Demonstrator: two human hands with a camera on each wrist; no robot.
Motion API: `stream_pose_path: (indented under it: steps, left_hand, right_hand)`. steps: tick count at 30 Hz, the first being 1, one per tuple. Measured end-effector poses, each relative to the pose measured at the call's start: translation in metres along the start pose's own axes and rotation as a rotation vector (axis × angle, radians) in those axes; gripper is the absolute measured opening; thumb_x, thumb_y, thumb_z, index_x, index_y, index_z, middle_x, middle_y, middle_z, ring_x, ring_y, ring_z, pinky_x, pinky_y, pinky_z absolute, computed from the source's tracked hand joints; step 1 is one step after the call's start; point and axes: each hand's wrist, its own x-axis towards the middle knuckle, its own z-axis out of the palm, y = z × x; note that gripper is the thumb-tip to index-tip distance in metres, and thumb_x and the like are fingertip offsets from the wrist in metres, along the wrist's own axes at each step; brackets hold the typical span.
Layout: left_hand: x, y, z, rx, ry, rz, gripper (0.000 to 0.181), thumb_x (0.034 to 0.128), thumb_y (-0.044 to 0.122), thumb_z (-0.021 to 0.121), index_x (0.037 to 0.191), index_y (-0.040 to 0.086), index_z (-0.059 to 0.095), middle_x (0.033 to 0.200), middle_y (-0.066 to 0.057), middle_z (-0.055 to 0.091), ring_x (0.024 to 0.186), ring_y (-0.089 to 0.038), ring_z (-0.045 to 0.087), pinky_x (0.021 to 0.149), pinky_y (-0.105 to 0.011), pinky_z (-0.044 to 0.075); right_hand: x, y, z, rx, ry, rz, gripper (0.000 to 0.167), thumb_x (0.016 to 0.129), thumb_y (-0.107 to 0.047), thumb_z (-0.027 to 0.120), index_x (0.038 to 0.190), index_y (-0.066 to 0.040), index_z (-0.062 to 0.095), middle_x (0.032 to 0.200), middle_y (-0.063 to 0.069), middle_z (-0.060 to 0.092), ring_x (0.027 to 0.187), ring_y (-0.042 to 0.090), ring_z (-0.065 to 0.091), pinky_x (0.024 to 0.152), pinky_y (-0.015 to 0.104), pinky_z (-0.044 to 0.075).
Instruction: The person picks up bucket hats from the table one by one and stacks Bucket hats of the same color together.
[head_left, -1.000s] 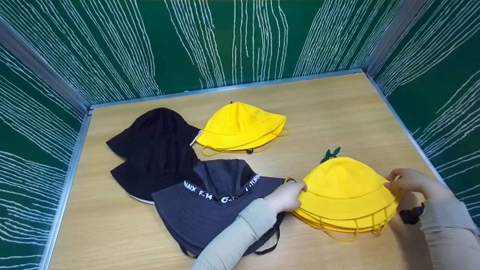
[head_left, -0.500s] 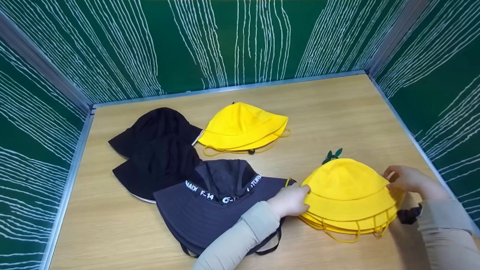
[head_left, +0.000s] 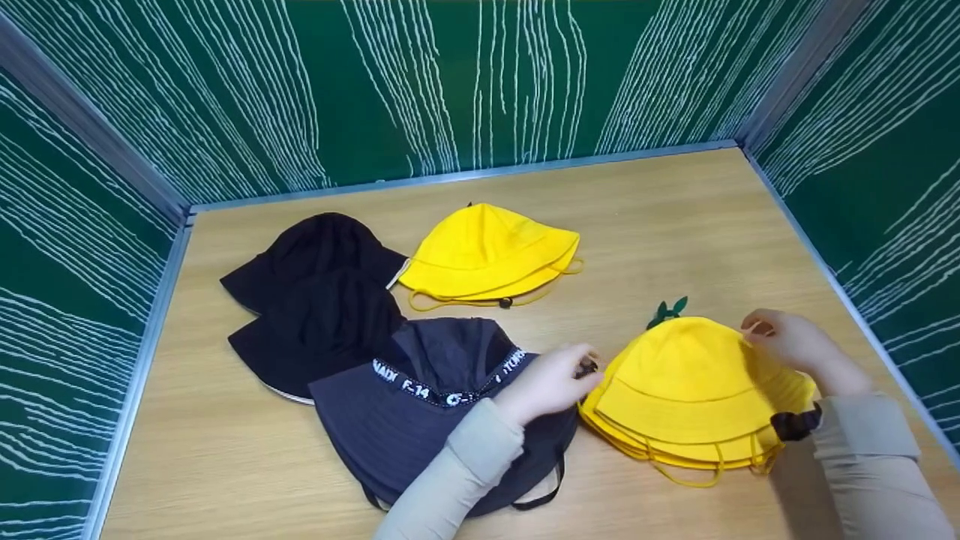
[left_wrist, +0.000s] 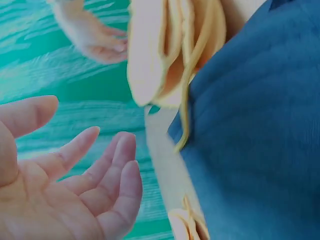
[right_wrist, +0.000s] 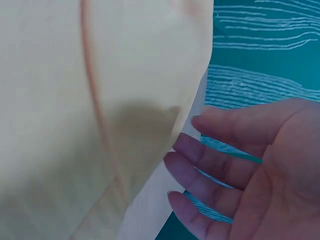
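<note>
A stack of yellow bucket hats (head_left: 679,390) lies at the right of the head view, with several brims overlapping, a thin cord hanging in front and a green leaf trim (head_left: 667,311) on top. My left hand (head_left: 551,384) is just left of the stack, over the brim of a dark grey hat (head_left: 420,435); the left wrist view shows its fingers loosely bent and holding nothing. Beside the stack's upper right side is my right hand (head_left: 795,349). Its relaxed fingers (right_wrist: 220,162) are near a hat edge in the right wrist view, without gripping it.
Two black hats (head_left: 319,330) overlap at the left, partly behind the grey one. Another yellow hat (head_left: 487,251) with a cord and dark toggle lies at the back middle. Green panels with white lines (head_left: 525,82) wall in the wooden table (head_left: 675,210).
My left hand has let go of the yellow stack's left brim and moved left. My right hand has left the right brim and moved up and inward beside the crown.
</note>
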Motion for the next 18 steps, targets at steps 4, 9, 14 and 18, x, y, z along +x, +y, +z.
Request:
stream_pose_path:
  steps: [4,9,14,18]
  left_hand:
    - [-0.012,-0.011,-0.017,-0.134,0.071,-0.009,0.028,0.0945,0.02,0.057,0.117,0.003,0.06,0.114,-0.013,0.065,0.096,-0.02,0.063,0.087,-0.022,0.048]
    - [-0.033,-0.03,-0.039,-0.162,0.165,0.003,0.026,0.0933,0.016,0.057,0.112,-0.001,0.061,0.106,-0.016,0.066,0.093,-0.026,0.063,0.085,-0.029,0.05]
    - [-0.061,-0.058,-0.058,-0.179,0.247,-0.068,0.022,0.0919,0.015,0.059,0.108,-0.001,0.061,0.095,-0.013,0.066,0.086,-0.025,0.062,0.08,-0.033,0.05]
    - [-0.084,-0.078,-0.071,-0.18,0.303,-0.154,0.021,0.0919,0.016,0.059,0.106,0.001,0.062,0.093,-0.012,0.066,0.083,-0.022,0.061,0.081,-0.036,0.049]
  right_hand:
    - [0.002,-0.01,0.003,-0.013,0.059,-0.053,0.037,0.1,-0.024,0.044,0.122,0.006,0.048,0.115,0.032,0.052,0.095,0.038,0.051,0.086,0.055,0.046]
    - [0.005,-0.02,0.007,0.001,0.092,-0.075,0.037,0.1,-0.026,0.045,0.121,0.005,0.049,0.117,0.032,0.053,0.097,0.039,0.051,0.089,0.056,0.045]
    - [0.01,-0.032,0.012,0.014,0.139,-0.121,0.036,0.1,-0.025,0.045,0.117,0.005,0.053,0.116,0.032,0.055,0.097,0.04,0.052,0.09,0.058,0.044]
    - [0.013,-0.04,0.018,0.036,0.149,-0.151,0.036,0.101,-0.027,0.044,0.117,0.004,0.053,0.116,0.031,0.056,0.099,0.041,0.052,0.093,0.06,0.042]
